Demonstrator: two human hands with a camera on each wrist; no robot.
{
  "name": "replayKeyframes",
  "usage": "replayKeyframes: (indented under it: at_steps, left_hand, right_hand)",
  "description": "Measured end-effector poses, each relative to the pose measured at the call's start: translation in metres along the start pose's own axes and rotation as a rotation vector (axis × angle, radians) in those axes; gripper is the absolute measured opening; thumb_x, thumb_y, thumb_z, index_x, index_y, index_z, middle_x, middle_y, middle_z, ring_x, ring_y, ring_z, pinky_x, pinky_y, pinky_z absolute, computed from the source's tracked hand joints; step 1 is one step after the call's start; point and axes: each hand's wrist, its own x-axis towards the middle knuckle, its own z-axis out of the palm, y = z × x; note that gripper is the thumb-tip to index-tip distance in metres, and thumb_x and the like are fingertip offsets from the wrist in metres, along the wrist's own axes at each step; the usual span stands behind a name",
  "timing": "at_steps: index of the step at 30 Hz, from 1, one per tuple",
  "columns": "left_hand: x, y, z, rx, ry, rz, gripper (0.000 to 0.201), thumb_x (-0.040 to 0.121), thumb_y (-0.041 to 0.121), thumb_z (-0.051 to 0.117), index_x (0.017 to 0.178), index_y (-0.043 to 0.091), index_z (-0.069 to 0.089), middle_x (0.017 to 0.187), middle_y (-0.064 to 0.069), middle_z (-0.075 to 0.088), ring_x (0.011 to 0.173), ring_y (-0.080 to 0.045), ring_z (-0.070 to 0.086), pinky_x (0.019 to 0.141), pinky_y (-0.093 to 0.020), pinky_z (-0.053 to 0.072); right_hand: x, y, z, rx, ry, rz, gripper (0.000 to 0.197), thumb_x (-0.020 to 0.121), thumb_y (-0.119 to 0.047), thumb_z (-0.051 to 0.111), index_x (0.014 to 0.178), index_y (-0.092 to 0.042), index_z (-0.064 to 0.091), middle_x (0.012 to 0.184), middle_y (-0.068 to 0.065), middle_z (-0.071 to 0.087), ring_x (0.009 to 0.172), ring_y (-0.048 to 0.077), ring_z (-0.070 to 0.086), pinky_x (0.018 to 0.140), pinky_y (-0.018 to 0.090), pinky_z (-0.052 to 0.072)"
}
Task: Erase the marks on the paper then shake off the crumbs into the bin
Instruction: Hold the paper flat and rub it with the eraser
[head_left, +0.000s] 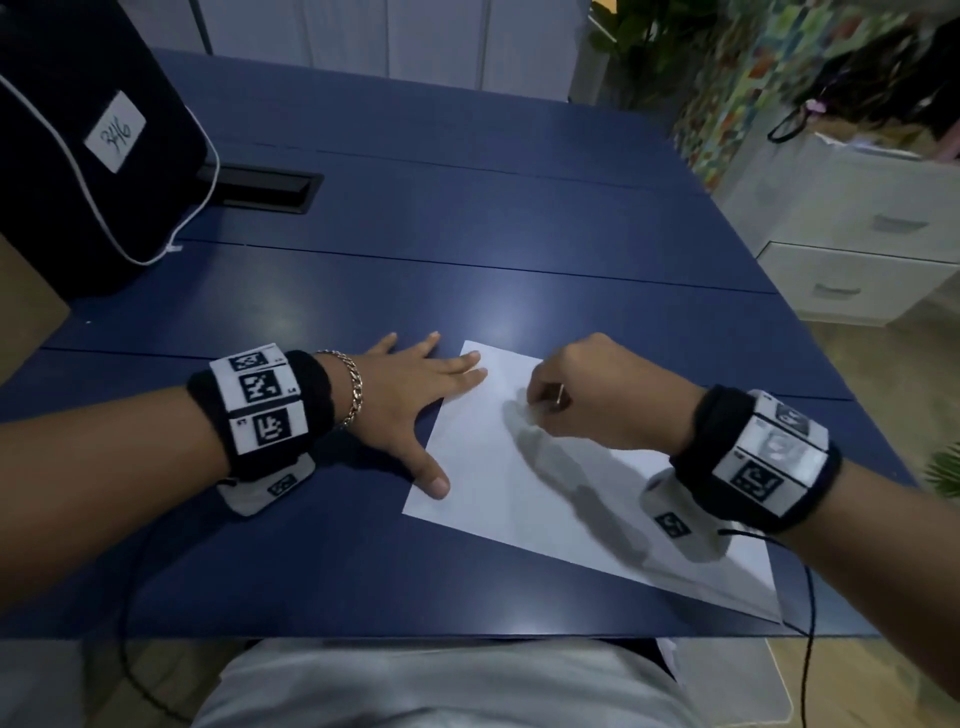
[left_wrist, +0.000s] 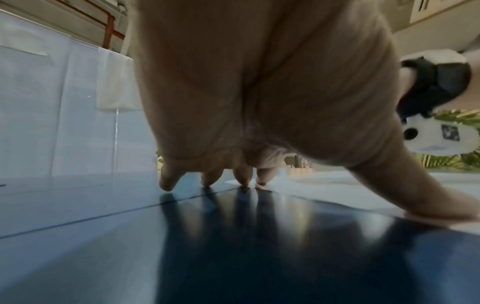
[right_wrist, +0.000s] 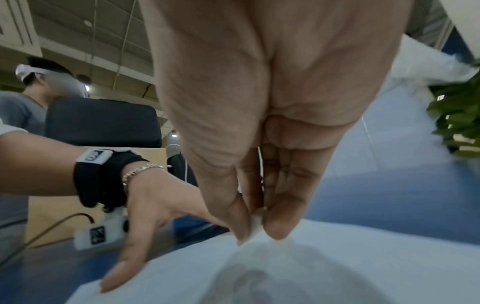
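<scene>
Erasing on the paper, left hand pressing it flat on the table.

The blue table (head_left: 467, 218) carries the white paper (head_left: 519, 483), its long axis running from far left to near right. The left hand (head_left: 410, 395) lies flat and spread on the paper's left edge, thumb on the near corner. The right hand (head_left: 597, 400), directly over the far part of the sheet, pinches a small white eraser (right_wrist: 255, 223) against it. The marks are probably under this grip; blur hides them. No bin is visible.
</scene>
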Motion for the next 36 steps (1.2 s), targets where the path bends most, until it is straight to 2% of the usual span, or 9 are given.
replayKeyframes:
  at_steps: [3, 7, 12, 17, 20, 23, 28, 33, 36]
  left_hand:
    - [0.006, -0.003, 0.003, 0.02, -0.028, -0.021, 0.152, 0.05, 0.101, 0.063, 0.162, 0.04, -0.02, 0.166, 0.026, -0.028, 0.157, -0.026, -0.024, 0.121, -0.071, -0.011]
    - [0.007, -0.004, 0.004, 0.047, -0.033, -0.028, 0.152, 0.049, 0.103, 0.061, 0.16, 0.043, -0.022, 0.166, 0.026, -0.028, 0.157, -0.028, -0.025, 0.119, -0.073, -0.014]
    - [0.007, -0.004, 0.005, 0.05, -0.033, -0.033, 0.152, 0.049, 0.102, 0.062, 0.16, 0.042, -0.022, 0.166, 0.026, -0.028, 0.157, -0.03, -0.023, 0.118, -0.074, -0.012]
    - [0.007, -0.003, 0.004, 0.044, -0.043, -0.034, 0.15, 0.05, 0.103, 0.061, 0.158, 0.045, -0.025, 0.164, 0.028, -0.03, 0.156, -0.027, -0.027, 0.119, -0.072, -0.015]
    - [0.006, -0.004, 0.004, 0.033, -0.049, -0.037, 0.151, 0.05, 0.102, 0.062, 0.158, 0.044, -0.025, 0.164, 0.028, -0.031, 0.156, -0.027, -0.027, 0.119, -0.071, -0.016]
    - [0.007, -0.004, 0.004, 0.029, -0.049, -0.031, 0.151, 0.049, 0.103, 0.061, 0.158, 0.044, -0.026, 0.164, 0.028, -0.032, 0.156, -0.027, -0.027, 0.118, -0.072, -0.015]
    - [0.007, -0.004, 0.004, 0.062, -0.07, -0.037, 0.151, 0.05, 0.103, 0.06, 0.158, 0.044, -0.027, 0.163, 0.028, -0.033, 0.156, -0.028, -0.027, 0.118, -0.074, -0.014]
    - [0.008, -0.004, 0.001, 0.092, -0.089, -0.04, 0.152, 0.05, 0.102, 0.062, 0.158, 0.043, -0.027, 0.164, 0.027, -0.033, 0.156, -0.03, -0.026, 0.118, -0.074, -0.013]
    - [0.009, -0.003, -0.001, 0.109, -0.098, -0.032, 0.152, 0.051, 0.1, 0.064, 0.159, 0.042, -0.026, 0.164, 0.026, -0.033, 0.156, -0.03, -0.028, 0.118, -0.072, -0.015]
  right_hand:
    - [0.016, -0.018, 0.007, -0.023, -0.008, -0.111, 0.007, 0.084, -0.018, 0.07, 0.088, -0.017, 0.076, 0.081, -0.003, 0.073, 0.075, 0.019, 0.064, 0.073, 0.032, 0.053]
    - [0.031, -0.015, 0.015, -0.045, 0.032, -0.07, 0.007, 0.082, -0.019, 0.068, 0.081, -0.013, 0.071, 0.075, 0.003, 0.069, 0.071, 0.023, 0.06, 0.071, 0.041, 0.055]
    - [0.017, -0.028, 0.017, -0.073, -0.152, -0.239, 0.011, 0.08, -0.025, 0.069, 0.071, -0.023, 0.065, 0.067, -0.008, 0.062, 0.06, 0.011, 0.05, 0.061, 0.024, 0.043]
    - [0.041, -0.002, 0.007, -0.075, -0.008, -0.092, 0.001, 0.076, -0.02, 0.069, 0.076, -0.019, 0.07, 0.071, -0.006, 0.068, 0.065, 0.017, 0.058, 0.065, 0.033, 0.055]
    - [0.026, -0.019, 0.015, -0.079, -0.089, -0.238, 0.01, 0.079, -0.022, 0.069, 0.07, -0.023, 0.064, 0.066, -0.01, 0.059, 0.06, 0.013, 0.049, 0.059, 0.016, 0.039]
    - [0.025, -0.02, 0.016, -0.079, -0.153, -0.289, 0.011, 0.081, -0.022, 0.069, 0.071, -0.024, 0.064, 0.066, -0.008, 0.059, 0.059, 0.012, 0.048, 0.059, 0.022, 0.039]
    - [0.044, 0.003, 0.013, -0.071, 0.038, -0.115, 0.004, 0.076, -0.019, 0.066, 0.073, -0.018, 0.067, 0.068, -0.002, 0.066, 0.064, 0.021, 0.058, 0.062, 0.035, 0.053]
    - [0.012, -0.018, 0.019, -0.068, -0.174, -0.287, 0.007, 0.082, -0.03, 0.069, 0.079, -0.024, 0.071, 0.073, -0.008, 0.067, 0.064, 0.011, 0.056, 0.065, 0.022, 0.046]
    - [0.013, 0.013, 0.002, -0.055, 0.014, -0.176, 0.004, 0.081, -0.023, 0.069, 0.078, -0.025, 0.068, 0.072, -0.009, 0.065, 0.062, 0.01, 0.054, 0.06, 0.014, 0.036]
